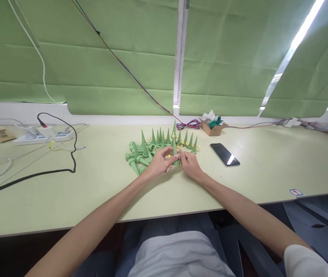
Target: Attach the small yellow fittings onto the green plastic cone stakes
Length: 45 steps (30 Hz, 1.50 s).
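Observation:
Near the middle of the table, my left hand [161,161] is wrapped round a green cone [174,148], which stands upright with its tip up. Close against its right side is my right hand [189,163], its thumb and fingers pinched together at the cone's lower part; what they pinch is too small to make out. Behind and left of my hands lie several green cones [133,165] on their sides, with others [153,137] standing upright in a loose row. Small yellow pieces [184,144] are scattered among the standing cones.
A black phone [224,154] lies right of my hands. Behind it, a small cardboard box [212,130] holds clear plastic and green material, beside coiled red and blue wire [191,124]. A power strip [44,137] with cables [31,177] occupies the left side. A sticker [296,192] marks the front edge.

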Each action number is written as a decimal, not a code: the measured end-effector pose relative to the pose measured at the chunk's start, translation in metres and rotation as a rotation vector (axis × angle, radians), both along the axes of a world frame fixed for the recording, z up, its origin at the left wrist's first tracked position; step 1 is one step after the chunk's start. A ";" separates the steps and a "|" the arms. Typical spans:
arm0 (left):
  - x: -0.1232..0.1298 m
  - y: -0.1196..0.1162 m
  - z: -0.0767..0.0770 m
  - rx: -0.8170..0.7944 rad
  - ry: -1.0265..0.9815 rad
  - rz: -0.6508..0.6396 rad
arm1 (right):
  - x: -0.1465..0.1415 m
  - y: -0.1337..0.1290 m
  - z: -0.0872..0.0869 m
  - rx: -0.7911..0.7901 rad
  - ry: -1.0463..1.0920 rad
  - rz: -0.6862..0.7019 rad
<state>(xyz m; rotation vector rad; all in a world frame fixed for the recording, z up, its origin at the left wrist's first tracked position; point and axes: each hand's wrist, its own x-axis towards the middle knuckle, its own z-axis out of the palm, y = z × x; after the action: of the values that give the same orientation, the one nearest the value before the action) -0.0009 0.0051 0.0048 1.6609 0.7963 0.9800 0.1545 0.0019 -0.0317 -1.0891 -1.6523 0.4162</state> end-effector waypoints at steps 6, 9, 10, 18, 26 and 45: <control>0.004 0.006 -0.004 -0.077 -0.117 -0.033 | 0.000 0.002 0.003 -0.016 0.000 -0.045; 0.003 0.009 -0.005 -0.093 -0.140 -0.041 | 0.001 0.005 0.002 -0.051 0.036 0.018; 0.002 0.010 -0.005 -0.094 -0.141 -0.042 | 0.002 0.006 0.002 -0.051 0.032 0.037; -0.002 0.009 -0.006 -0.092 -0.106 -0.018 | 0.006 0.004 0.001 -0.020 -0.065 0.117; -0.007 0.005 -0.001 -0.285 -0.068 -0.004 | 0.007 -0.002 0.003 0.083 -0.193 0.136; -0.003 -0.004 -0.001 0.094 0.001 0.052 | 0.002 0.001 0.005 0.011 -0.107 0.089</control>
<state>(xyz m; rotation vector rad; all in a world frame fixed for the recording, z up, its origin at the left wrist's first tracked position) -0.0035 0.0011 0.0041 1.7289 0.8082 1.0667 0.1568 0.0026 -0.0266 -1.0473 -1.8005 0.4119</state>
